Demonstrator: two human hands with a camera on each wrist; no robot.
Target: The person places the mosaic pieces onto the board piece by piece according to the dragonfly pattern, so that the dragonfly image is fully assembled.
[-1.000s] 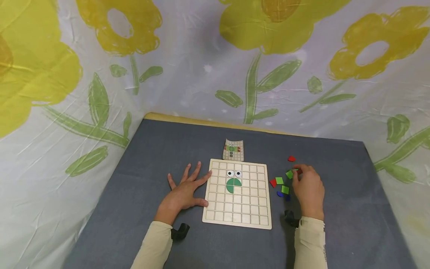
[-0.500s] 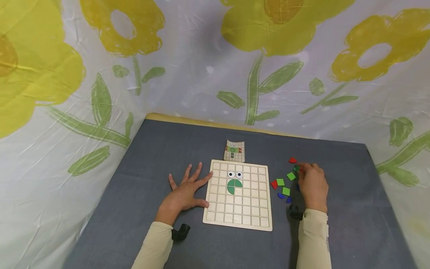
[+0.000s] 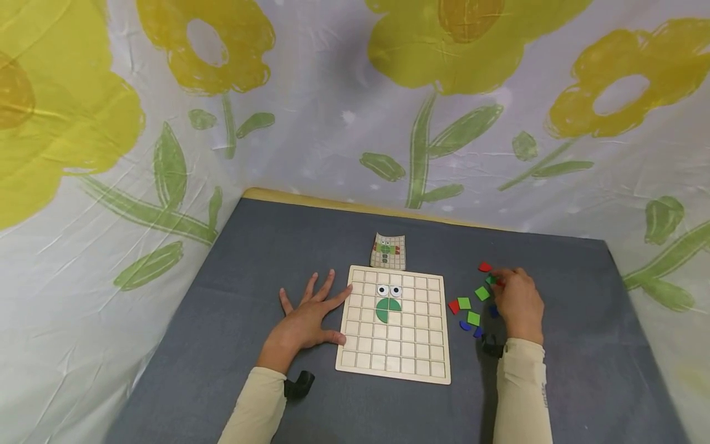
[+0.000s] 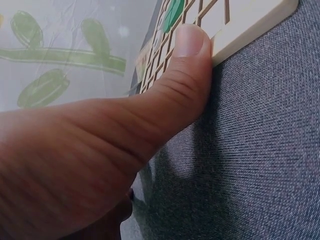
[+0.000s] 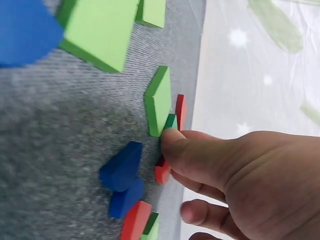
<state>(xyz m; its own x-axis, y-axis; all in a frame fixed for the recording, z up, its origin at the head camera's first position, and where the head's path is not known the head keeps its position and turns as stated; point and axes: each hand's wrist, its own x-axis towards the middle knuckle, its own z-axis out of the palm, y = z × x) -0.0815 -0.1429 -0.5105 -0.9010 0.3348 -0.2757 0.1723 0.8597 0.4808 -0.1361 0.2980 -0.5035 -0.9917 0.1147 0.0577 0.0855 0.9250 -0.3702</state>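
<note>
A square wooden grid board lies in front of me, bearing two round eye tiles and dark green quarter-circle tiles. My left hand is spread at the board's left edge; in the left wrist view its thumb presses on the rim. Right of the board, my right hand pinches a dark green tile between thumb and forefinger, low over the table. That tile is mostly hidden by the thumb. A red tile shows just beneath the fingers.
Loose light green tiles, red tiles and blue tiles are scattered between the board and my right hand. Behind the board leans a small pattern card. A flower-printed cloth surrounds the dark table.
My right hand has shifted slightly right, away from the light green tile, and its fingertips have come to the dark green tile. The left hand keeps its place on the board.
</note>
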